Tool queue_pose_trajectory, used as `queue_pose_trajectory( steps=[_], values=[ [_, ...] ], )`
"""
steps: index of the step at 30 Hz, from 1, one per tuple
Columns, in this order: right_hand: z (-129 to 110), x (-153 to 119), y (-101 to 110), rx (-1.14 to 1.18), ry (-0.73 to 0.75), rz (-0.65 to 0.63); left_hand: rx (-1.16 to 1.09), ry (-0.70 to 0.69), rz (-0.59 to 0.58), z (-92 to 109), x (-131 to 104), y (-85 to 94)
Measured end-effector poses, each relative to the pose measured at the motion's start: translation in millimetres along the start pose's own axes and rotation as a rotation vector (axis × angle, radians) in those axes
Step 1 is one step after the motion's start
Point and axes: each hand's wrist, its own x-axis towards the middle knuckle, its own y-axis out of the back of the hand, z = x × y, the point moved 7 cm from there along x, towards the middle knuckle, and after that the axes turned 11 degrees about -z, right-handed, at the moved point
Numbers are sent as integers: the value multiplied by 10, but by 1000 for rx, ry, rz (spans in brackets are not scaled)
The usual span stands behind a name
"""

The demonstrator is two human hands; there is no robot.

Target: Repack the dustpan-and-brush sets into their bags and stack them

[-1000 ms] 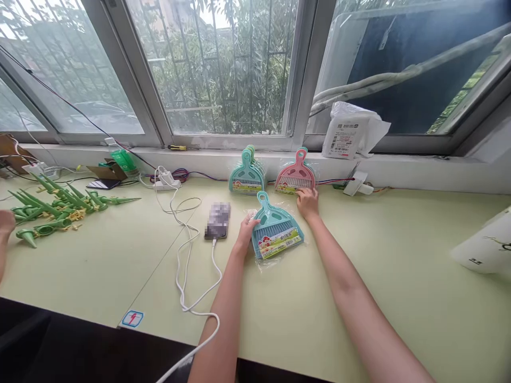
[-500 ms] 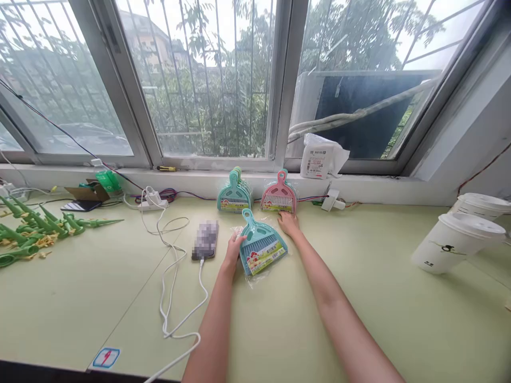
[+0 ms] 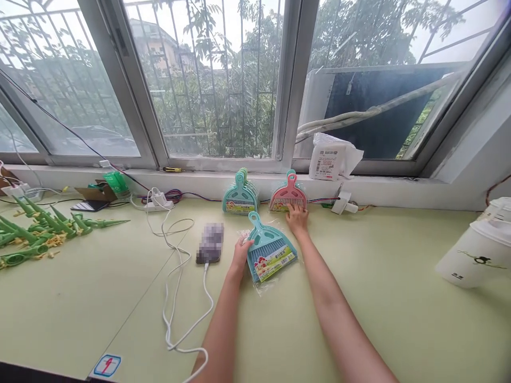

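Note:
A teal dustpan and brush set (image 3: 271, 250) in clear plastic wrapping, with a printed label across its lower part, is tilted above the table's middle. My left hand (image 3: 241, 252) is closed on its left edge, thumb over the front. Farther back, a pink dustpan and brush set (image 3: 290, 194) leans near the wall, and a teal one shows partly behind it. My right hand (image 3: 297, 218) has its fingers over the lower front of the pink set, at the label; the fingertips' grip is partly hidden. Left of that stands a stack of teal dustpan sets (image 3: 239, 196).
A phone (image 3: 209, 243) with a white charging cable (image 3: 170, 298) lies left of my left arm. Green plastic pieces (image 3: 48, 229) are heaped at far left. White paper cups (image 3: 475, 255) stand at right. A tissue pack (image 3: 329, 159) sits on the sill by the power strip (image 3: 343, 204).
The view has shifted slightly, moving most things rightward. My right hand has moved up from the pink set's lower edge onto its front. My left hand still holds the teal set.

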Motion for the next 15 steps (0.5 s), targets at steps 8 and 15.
queue_pose_trajectory(
  steps=[8, 15],
  values=[
    [13, 79, -6, 36, -9, 72, 0, 9, 13, 13, -4, 11],
    [74, 162, -125, 52, -40, 17, 26, -34, 13, 13, 21, 48]
  ],
)
